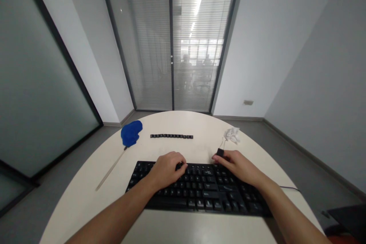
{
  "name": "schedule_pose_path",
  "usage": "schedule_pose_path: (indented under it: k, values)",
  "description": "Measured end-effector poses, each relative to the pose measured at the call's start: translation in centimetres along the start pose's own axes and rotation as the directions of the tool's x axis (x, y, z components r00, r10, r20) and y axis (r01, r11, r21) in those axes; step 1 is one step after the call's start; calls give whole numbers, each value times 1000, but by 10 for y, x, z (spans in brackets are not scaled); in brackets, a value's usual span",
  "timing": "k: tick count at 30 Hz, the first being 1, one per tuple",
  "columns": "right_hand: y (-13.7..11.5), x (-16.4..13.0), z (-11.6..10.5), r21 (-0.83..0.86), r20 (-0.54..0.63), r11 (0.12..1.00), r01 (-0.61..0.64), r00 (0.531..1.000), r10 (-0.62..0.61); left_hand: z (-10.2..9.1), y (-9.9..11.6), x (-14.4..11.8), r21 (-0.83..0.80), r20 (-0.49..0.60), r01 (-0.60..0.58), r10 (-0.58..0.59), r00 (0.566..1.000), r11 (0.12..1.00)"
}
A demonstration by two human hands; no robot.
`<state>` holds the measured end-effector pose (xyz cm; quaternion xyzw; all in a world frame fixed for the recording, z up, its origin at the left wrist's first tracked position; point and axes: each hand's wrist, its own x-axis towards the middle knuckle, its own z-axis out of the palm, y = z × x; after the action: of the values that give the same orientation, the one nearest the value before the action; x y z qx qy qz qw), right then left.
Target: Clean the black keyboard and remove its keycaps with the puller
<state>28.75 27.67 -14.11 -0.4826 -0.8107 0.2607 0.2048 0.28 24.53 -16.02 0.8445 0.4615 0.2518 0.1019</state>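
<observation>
A black keyboard [200, 192] lies on the round white table [85, 198] in front of me. My left hand [167, 169] rests on its upper rows with the fingers curled down onto the keys; whether they pinch anything is hidden. My right hand [238, 166] is at the keyboard's far edge. Its fingertips grip a small black tool with a wire loop [220, 150]. A straight row of loose black keycaps [171, 136] lies on the table beyond the keyboard.
A blue brush head on a long thin handle [130, 133] lies at the far left of the table. A crumpled white tissue [232, 135] sits at the far right. The keyboard's cable [288, 188] runs off the right edge. Glass doors stand behind.
</observation>
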Motion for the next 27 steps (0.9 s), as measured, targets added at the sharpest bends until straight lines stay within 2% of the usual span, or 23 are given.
schedule_pose_path:
  k: [8,21,27]
  values:
    - [5,1,4,19,-41,997,-69,997,70,1,0,0,-6,4,-10,10,1000,1000]
    - [2,1,5,5,-70,996,-88,994,88,2,-2,-1,-13,-7,-18,18,1000,1000]
    - [13,1,0,211,-74,973,-94,991,112,2,-3,-1,-10,-8,-20,20,1000,1000]
